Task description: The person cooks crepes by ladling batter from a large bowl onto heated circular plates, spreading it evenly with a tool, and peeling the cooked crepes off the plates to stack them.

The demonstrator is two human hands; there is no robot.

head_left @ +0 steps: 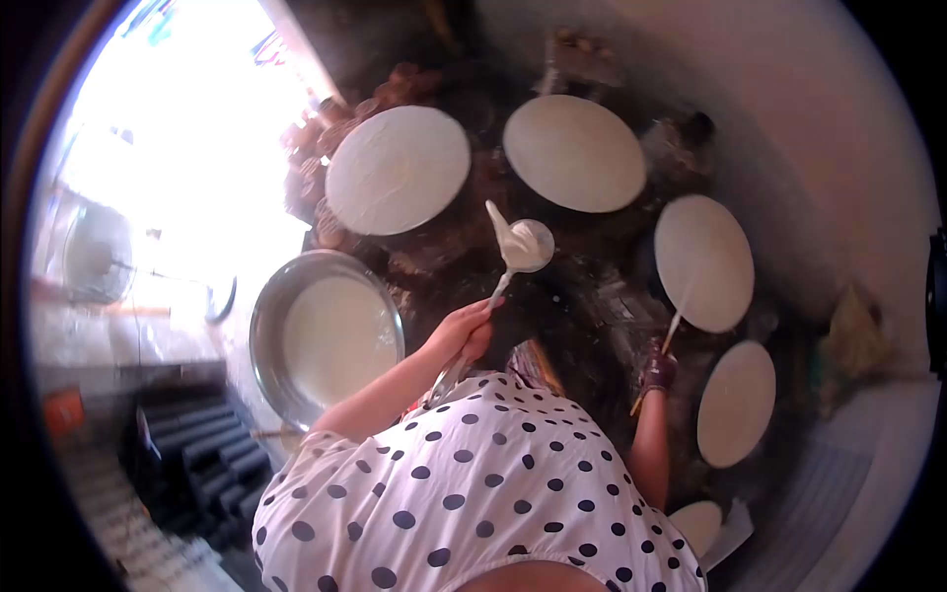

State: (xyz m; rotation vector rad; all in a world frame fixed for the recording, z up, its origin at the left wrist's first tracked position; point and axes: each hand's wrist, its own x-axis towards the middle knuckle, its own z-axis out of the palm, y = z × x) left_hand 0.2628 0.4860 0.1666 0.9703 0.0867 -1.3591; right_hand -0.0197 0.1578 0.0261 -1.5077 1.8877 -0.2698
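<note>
My left hand (462,332) is wrapped round the handle of a ladle (533,245). White batter (505,233) coats the ladle's bowl, and a strand of it sticks out to one side. My right hand (658,371), in a dark glove, grips a thin stick (674,333). The stick's far end lies over a round white sheet (704,259) on the right. Beside my left forearm stands a wide metal basin (260,340) holding white liquid (340,335).
More round white surfaces stand in an arc: one at the back left (398,170), one at the back right (574,153), one at the right (737,405). Brown clay-like pieces (333,138) are heaped behind the left one. Black ridged blocks (202,444) lie lower left. A wall (789,128) closes the right.
</note>
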